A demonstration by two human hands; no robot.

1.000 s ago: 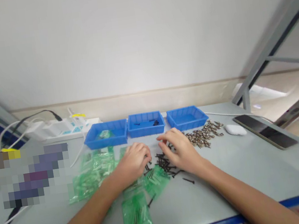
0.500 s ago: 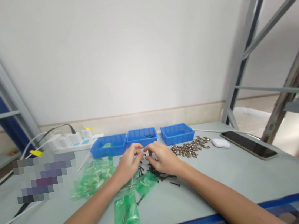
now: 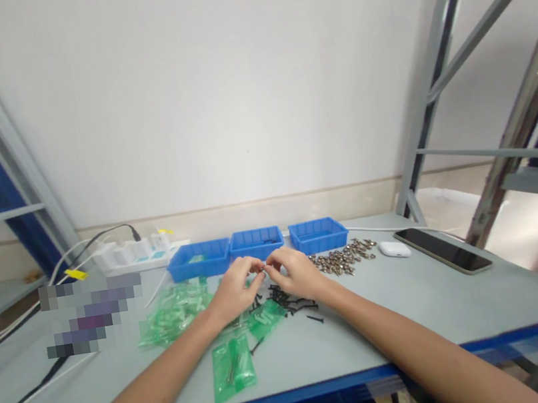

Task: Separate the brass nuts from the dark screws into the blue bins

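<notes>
My left hand and my right hand meet fingertip to fingertip above the table, both pinched closed. Between the tips a tiny dark piece shows, which looks like a black screw; the fingers mostly cover it. Under and beside my right hand lies a loose pile of black screws. A green plastic bag touches that pile, and another green bag with long screws inside lies nearer the table's front edge. Left of my left hand is a heap of filled green bags.
Behind the hands stand three blue bins, the left bin, middle bin and right bin. Metal fittings are spread at right, near a white earphone case and a phone. A power strip with cables sits back left.
My fingertips have come closer together and now meet around the small dark piece. The whole view has shifted slightly; the bags, bins and piles look unchanged.
</notes>
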